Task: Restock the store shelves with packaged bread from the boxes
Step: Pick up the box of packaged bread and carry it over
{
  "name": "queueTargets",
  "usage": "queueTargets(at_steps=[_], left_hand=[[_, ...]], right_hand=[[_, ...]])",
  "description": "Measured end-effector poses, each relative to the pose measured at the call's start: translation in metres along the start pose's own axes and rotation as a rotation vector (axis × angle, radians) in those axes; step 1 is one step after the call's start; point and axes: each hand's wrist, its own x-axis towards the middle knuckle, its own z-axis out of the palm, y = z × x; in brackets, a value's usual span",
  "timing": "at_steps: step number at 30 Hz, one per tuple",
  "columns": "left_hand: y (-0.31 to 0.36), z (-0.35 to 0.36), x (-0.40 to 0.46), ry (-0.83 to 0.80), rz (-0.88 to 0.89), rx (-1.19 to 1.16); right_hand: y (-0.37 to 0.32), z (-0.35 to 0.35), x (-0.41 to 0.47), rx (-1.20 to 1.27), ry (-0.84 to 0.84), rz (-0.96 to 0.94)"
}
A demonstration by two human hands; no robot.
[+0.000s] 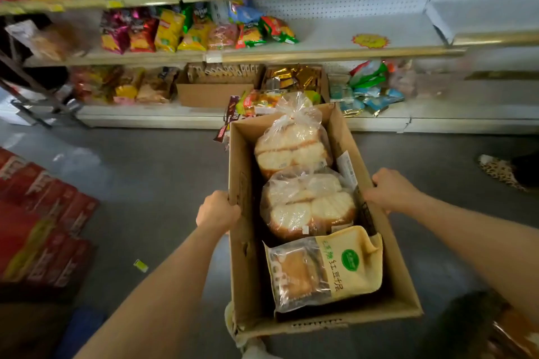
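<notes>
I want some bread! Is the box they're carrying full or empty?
Nearly full: the cardboard box holds three bread packs lying in a row, with small gaps.

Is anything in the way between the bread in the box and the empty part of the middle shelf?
Nothing visible blocks it. Both hands, left and right, grip the cardboard box sides, with the bread bags lying uncovered inside. The bare stretch of the middle shelf lies open beyond, right of the snack bags.

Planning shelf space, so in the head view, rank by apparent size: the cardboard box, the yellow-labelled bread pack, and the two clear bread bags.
1. cardboard box
2. yellow-labelled bread pack, though nearest the camera
3. near clear bread bag and far clear bread bag: too alike to rank
</notes>
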Motion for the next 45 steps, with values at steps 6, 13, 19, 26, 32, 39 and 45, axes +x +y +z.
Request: queueTargets(at_steps=[6,13,19,26,32,39,45], left_hand=[[-0.074,-0.097,0.072,0.027,-0.079,-0.021],[-0.153,-0.193,0.172,0.038,-0.116,-0.001],[-0.196,-0.252,0.259,0.041,-0.148,0.014],[-0.221,-0.304,0.388,0.017,-0.149,0.001],[-0.217,-0.338,0.513,-0.034,-0.161,0.062],[-0.228,-0.341,0.636,-0.132,-0.133,0.119],[-0.246,-0.331,0.737,-0.198,-0.061,0.185]], right_hand=[[-0.147,0.026,0.042,0.031,-0.056,-0.038],[-0.286,0.076,0.1,0.082,-0.078,-0.032],[-0.386,0.096,0.161,0.078,-0.097,-0.055],[-0.483,0.11,0.268,0.078,-0.139,-0.03],[-0.537,0.126,0.364,0.104,-0.154,0.027],[-0.578,0.169,0.457,0.151,-0.129,0.124],[-0.609,0.216,0.535,0.156,-0.135,0.236]])
